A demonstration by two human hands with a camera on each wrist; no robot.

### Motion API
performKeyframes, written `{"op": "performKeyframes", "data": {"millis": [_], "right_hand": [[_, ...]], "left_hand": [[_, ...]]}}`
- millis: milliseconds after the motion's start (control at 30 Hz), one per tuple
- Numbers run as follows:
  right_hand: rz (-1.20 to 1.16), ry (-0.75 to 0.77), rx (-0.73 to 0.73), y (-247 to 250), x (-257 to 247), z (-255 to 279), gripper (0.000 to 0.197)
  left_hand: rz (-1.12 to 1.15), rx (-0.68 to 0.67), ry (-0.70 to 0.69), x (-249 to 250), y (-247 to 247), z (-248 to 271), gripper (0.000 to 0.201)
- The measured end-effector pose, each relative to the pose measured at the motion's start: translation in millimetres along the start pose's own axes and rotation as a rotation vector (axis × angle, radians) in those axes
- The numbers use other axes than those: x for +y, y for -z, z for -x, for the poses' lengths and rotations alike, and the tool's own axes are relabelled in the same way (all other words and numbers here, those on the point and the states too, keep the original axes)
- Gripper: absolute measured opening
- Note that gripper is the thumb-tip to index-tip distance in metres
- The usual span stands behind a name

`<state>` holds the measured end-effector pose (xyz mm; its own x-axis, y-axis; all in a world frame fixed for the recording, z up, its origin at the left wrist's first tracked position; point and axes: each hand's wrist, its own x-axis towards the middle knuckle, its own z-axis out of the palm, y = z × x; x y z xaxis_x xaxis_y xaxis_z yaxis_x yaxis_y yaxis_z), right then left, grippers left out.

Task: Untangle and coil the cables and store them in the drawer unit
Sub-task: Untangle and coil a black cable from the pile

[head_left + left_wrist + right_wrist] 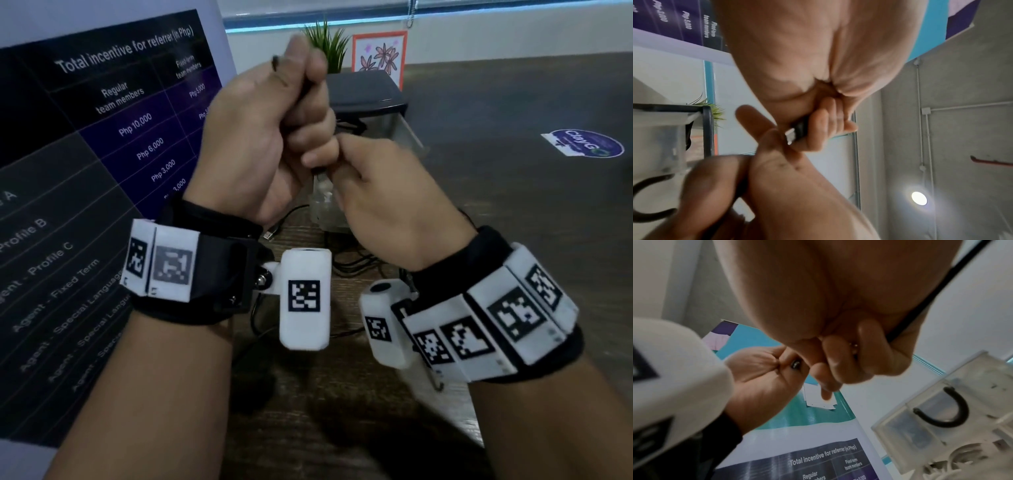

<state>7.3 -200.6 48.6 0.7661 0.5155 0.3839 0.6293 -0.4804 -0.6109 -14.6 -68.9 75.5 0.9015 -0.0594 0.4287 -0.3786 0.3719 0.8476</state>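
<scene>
I have a black cable (937, 293) gripped in both raised fists, left hand (270, 137) above right hand (387, 202), mid-coiling; next I judge it needs another loop, then the drawer unit (370, 99) behind

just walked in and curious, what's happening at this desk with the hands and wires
A person is sorting out black cables over a wooden desk. The left hand is raised in a fist around a black cable, with a plug showing between its fingers. The right hand pinches the same cable just below. More cables lie tangled on the desk under the wrists. The drawer unit stands behind the hands; nothing is being put in it yet.
</scene>
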Motion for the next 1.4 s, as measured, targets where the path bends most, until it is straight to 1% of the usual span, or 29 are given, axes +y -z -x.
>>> {"op": "performKeyframes", "data": {"millis": [67,133,200,233,267,300,367,467,533,633,667,733,800,867,933,967,1067,1100,1133,1233,1267,1333,1400], "right_hand": [[0.061,-0.024,-0.107,3.0,-4.0,3.5,0.039],[0.110,-0.037,-0.204,6.6,-4.9,6.8,0.039],[0.136,-0.043,-0.274,10.8,-6.0,9.7,0.035],[0.126,-0.046,-0.286,13.7,-6.7,10.9,0.035],[0.102,-0.050,-0.286,17.5,-8.2,12.2,0.034],[0.069,-0.052,-0.274,21.3,-9.3,13.3,0.033],[0.005,-0.037,-0.234,28.9,-8.9,14.5,0.031],[-0.053,-0.020,-0.182,37.8,-6.0,14.7,0.021],[-0.098,-0.027,-0.148,43.9,-4.4,14.7,0.014],[-0.197,0.006,-0.020,55.7,0.6,15.2,0.024],[-0.244,0.028,0.012,58.8,2.5,14.9,0.027],[-0.429,0.063,0.045,60.5,7.9,12.7,0.031],[-0.652,0.049,0.081,58.2,14.8,8.5,0.029],[-0.780,0.011,0.145,53.9,18.5,3.7,0.021],[-0.798,-0.018,0.242,47.3,19.0,1.6,0.014],[-0.787,-0.032,0.294,43.8,19.6,0.9,0.012],[-0.757,-0.080,0.383,35.9,20.6,0.2,0.010],[-0.761,-0.094,0.387,34.3,19.2,0.4,0.008],[-0.757,-0.102,0.390,32.3,17.7,0.3,0.009],[-0.656,-0.138,0.361,22.5,16.4,-2.2,0.026],[-0.596,-0.156,0.323,17.2,16.8,-3.6,0.029],[-0.461,-0.163,0.201,5.8,16.6,-5.1,0.033],[-0.302,-0.132,0.041,-2.5,13.7,-4.1,0.035]], "left_hand": [[0.065,0.073,-0.043,0.0,5.2,-1.8,0.034],[0.006,0.182,-0.090,-2.2,12.4,-3.2,0.032],[-0.236,0.302,-0.150,-4.4,22.5,-5.2,0.029],[-0.408,0.333,-0.170,-5.4,27.4,-5.9,0.028],[-0.584,0.335,-0.175,-6.5,31.3,-6.4,0.028],[-0.738,0.316,-0.160,-7.9,33.6,-6.5,0.029],[-0.929,0.246,-0.070,-10.9,31.1,-5.1,0.036],[-1.110,0.099,0.114,-16.9,18.5,-2.6,0.055],[-1.140,0.029,0.222,-18.8,10.9,-0.3,0.065],[-1.098,-0.002,0.324,-16.3,4.2,3.2,0.071],[-1.062,-0.001,0.331,-15.2,1.7,4.6,0.070],[-0.937,0.000,0.301,-14.3,-3.3,5.6,0.066],[-0.853,0.000,0.270,-15.8,-7.0,5.9,0.064],[-0.765,0.014,0.265,-16.6,-8.7,6.7,0.066],[-0.680,0.029,0.267,-15.5,-8.2,7.0,0.069],[-0.678,0.030,0.253,-14.8,-8.4,7.1,0.070],[-0.637,-0.022,0.191,-12.5,-10.9,7.2,0.066],[-0.587,-0.050,0.180,-11.1,-11.9,7.5,0.065],[-0.521,-0.088,0.173,-9.9,-12.5,7.9,0.065],[-0.203,-0.255,0.189,-4.4,-15.9,10.1,0.062],[-0.082,-0.299,0.188,-1.6,-17.2,10.2,0.058],[0.111,-0.346,0.148,4.2,-19.2,9.3,0.043],[0.234,-0.331,0.080,7.5,-17.6,6.6,0.024]]}}
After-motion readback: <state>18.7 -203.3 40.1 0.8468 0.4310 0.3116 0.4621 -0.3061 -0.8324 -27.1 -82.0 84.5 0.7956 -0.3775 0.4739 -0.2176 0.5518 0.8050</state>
